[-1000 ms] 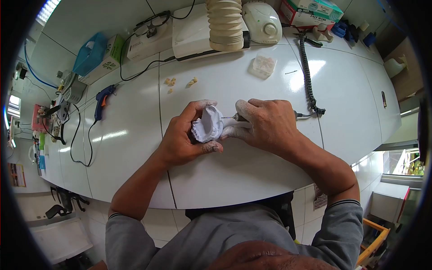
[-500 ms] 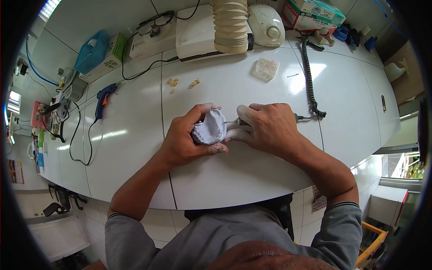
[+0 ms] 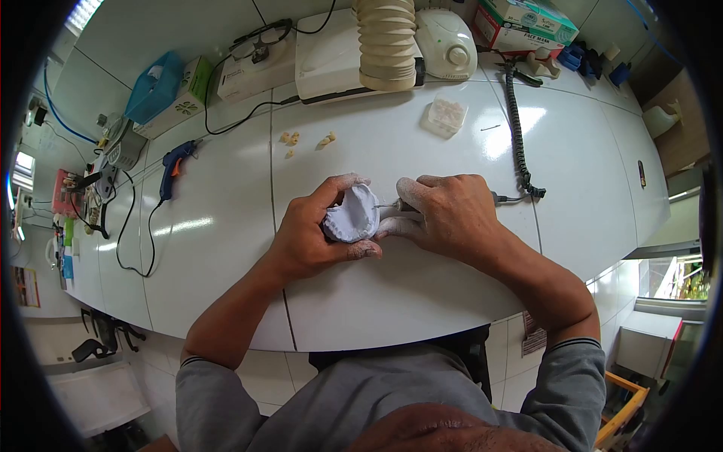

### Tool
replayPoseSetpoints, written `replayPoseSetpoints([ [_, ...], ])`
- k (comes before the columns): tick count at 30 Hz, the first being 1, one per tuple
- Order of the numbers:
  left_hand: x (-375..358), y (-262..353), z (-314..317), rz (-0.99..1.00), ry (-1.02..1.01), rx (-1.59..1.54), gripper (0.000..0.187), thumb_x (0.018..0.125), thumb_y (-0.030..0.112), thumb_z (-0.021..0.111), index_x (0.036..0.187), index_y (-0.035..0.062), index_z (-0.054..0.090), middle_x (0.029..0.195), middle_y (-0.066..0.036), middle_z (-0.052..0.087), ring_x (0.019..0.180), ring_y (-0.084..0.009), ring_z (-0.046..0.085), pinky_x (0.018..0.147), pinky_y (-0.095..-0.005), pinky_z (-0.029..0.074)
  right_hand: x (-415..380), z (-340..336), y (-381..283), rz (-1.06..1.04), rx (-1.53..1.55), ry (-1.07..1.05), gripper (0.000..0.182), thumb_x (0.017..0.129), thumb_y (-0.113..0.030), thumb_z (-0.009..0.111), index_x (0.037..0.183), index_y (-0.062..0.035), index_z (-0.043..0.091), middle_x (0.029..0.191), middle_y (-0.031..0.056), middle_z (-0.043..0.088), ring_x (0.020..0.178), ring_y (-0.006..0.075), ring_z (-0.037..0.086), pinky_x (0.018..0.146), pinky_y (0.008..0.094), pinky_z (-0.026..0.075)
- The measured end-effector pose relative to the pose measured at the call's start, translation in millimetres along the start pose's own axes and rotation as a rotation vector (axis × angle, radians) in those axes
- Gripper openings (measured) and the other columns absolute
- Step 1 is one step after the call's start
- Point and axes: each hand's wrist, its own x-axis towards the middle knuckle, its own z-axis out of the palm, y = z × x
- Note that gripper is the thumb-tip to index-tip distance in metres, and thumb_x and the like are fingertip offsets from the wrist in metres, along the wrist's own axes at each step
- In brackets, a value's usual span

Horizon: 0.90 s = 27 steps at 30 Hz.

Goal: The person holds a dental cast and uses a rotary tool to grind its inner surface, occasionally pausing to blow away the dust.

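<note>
A white plaster dental model (image 3: 352, 216) is gripped between the thumb and fingers of my left hand (image 3: 307, 230), with its hollow side facing up. My right hand (image 3: 452, 207) is closed around a dental handpiece (image 3: 407, 205), mostly hidden by the fingers. The handpiece's thin metal bit (image 3: 385, 205) points left and meets the model's right edge, or nearly so. White dust coats the fingertips of both hands. Beyond the model, small yellowish tooth-like pieces (image 3: 327, 139) lie on the white tabletop (image 3: 226, 248).
A clear plastic box (image 3: 446, 116) sits beyond my right hand, near a coiled black cord (image 3: 518, 128). A ribbed suction hose (image 3: 385, 45) hangs at the back beside a white control unit (image 3: 446, 45). To the left lies a blue glue gun (image 3: 175, 167) with its cable.
</note>
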Motion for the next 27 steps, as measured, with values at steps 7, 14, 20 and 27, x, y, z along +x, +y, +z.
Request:
replayPoseSetpoints([
  [7, -0.2, -0.9, 0.2, 0.004, 0.002, 0.019, 0.085, 0.077, 0.033, 0.102, 0.142, 0.0002, 0.059, 0.107, -0.012, 0.081, 0.102, -0.0203, 0.079, 0.094, -0.0331, 0.059, 1.1, -1.0, 0.0, -0.008, -0.002, -0.015, 0.06, 0.09, -0.067, 0.077, 0.094, -0.0066, 0.073, 0.081, 0.0112, 0.077, 0.069, 0.0323, 0.076, 0.056, 0.0461, 0.056],
  [14, -0.7, -1.7, 0.4, -0.023, 0.003, 0.006, 0.087, 0.076, 0.037, 0.102, 0.143, 0.0006, 0.059, 0.107, -0.013, 0.081, 0.102, -0.0207, 0.079, 0.093, -0.0331, 0.059, 0.3, 1.4, 0.3, -0.006, -0.014, 0.011, 0.052, 0.084, -0.058, 0.086, 0.091, -0.0081, 0.072, 0.081, 0.0074, 0.076, 0.066, 0.0297, 0.074, 0.056, 0.0438, 0.055],
  [20, -0.1, 1.6, 0.1, -0.022, -0.001, 0.035, 0.087, 0.076, 0.036, 0.102, 0.143, 0.001, 0.059, 0.108, -0.013, 0.08, 0.102, -0.0204, 0.078, 0.093, -0.0333, 0.059, 0.1, 0.9, -0.2, -0.002, -0.016, 0.008, 0.051, 0.084, -0.057, 0.087, 0.093, -0.0084, 0.073, 0.082, 0.0076, 0.077, 0.067, 0.03, 0.075, 0.056, 0.0436, 0.055],
  [27, -0.6, 0.7, -0.1, -0.01, -0.003, 0.037, 0.086, 0.077, 0.036, 0.102, 0.143, 0.0013, 0.059, 0.107, -0.012, 0.08, 0.1, -0.0206, 0.077, 0.093, -0.0332, 0.059, -0.5, 1.3, 0.1, -0.003, -0.013, 0.012, 0.051, 0.083, -0.056, 0.087, 0.094, -0.008, 0.074, 0.083, 0.0078, 0.077, 0.068, 0.0303, 0.075, 0.057, 0.0435, 0.055],
])
